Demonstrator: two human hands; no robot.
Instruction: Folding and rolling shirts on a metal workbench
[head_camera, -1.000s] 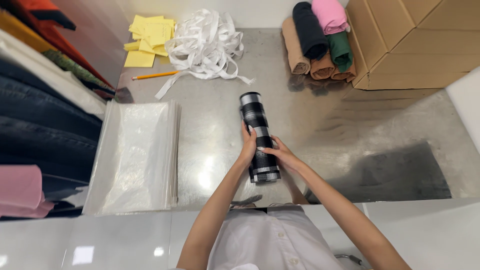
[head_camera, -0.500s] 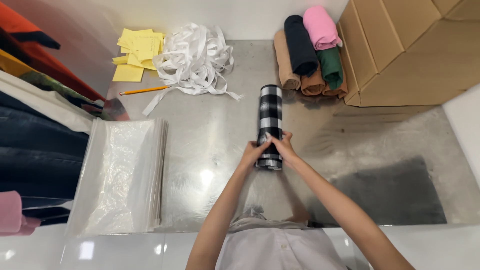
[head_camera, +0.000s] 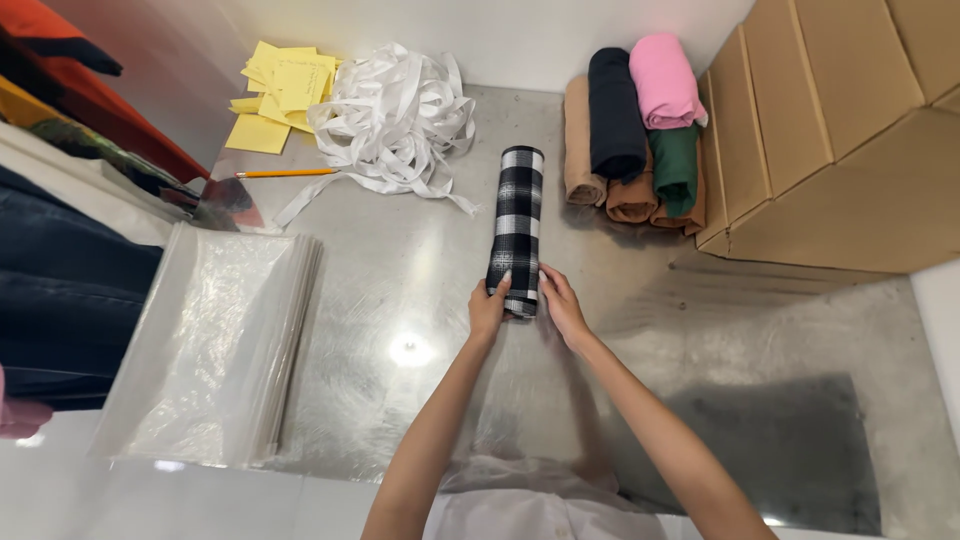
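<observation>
Checked fabric roll (head_camera: 516, 228) on scuffed steel table (head_camera: 400, 290), near end gripped between left hand (head_camera: 488, 308) and right hand (head_camera: 560, 305)

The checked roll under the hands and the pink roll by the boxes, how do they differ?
The checked roll is black-and-white plaid; the pink roll is plain. The checked roll lies alone on the metal table, with the left hand and right hand at its near end; the pink roll sits untouched atop a pile of other rolls. Both are rolled cloth lying lengthwise.
</observation>
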